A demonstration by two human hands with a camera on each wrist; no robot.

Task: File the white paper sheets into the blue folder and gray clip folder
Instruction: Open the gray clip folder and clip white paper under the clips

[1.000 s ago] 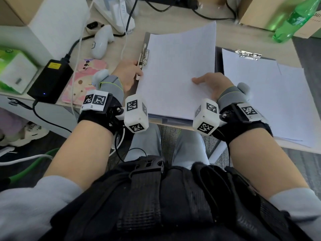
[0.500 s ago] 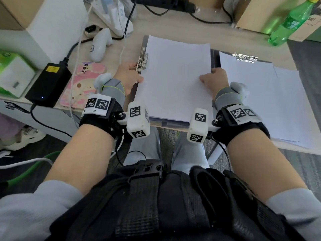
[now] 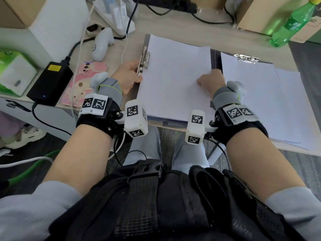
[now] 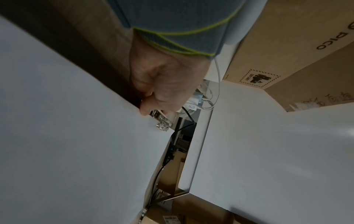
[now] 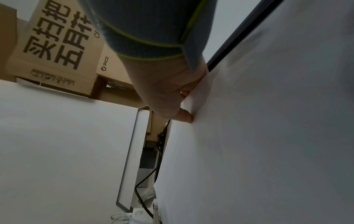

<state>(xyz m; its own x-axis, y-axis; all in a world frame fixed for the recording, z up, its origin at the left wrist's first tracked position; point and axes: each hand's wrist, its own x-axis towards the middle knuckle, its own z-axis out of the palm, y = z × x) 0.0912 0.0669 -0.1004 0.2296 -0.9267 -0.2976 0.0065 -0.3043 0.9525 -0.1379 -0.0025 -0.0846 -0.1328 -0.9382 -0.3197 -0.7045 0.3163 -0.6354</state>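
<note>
Cluttered desk (image 3: 173,26) fills the head view: a black adapter (image 3: 50,82), a pink phone case (image 3: 83,84), a white controller (image 3: 102,44) and a green bottle (image 3: 293,23) ring the work area. Paper sheets (image 3: 175,79) lie in the open folder (image 3: 146,38) at the centre. The left hand (image 3: 127,73) curls its fingers on the metal clip (image 3: 144,62) at the sheets' left edge. The right hand (image 3: 211,80) grips the sheets' right edge. Just right of it, a clipboard (image 3: 217,56) holds more paper (image 3: 271,101) under its own clamp (image 3: 246,58).

From the left wrist, the left hand (image 4: 164,84) has fingers bent around the clip (image 4: 161,119) beside the sheets (image 4: 67,136); cardboard boxes (image 4: 287,45) stand behind.

From the right wrist, the right hand (image 5: 168,91) pinches the sheets' (image 5: 258,136) edge, thumb on top.
</note>
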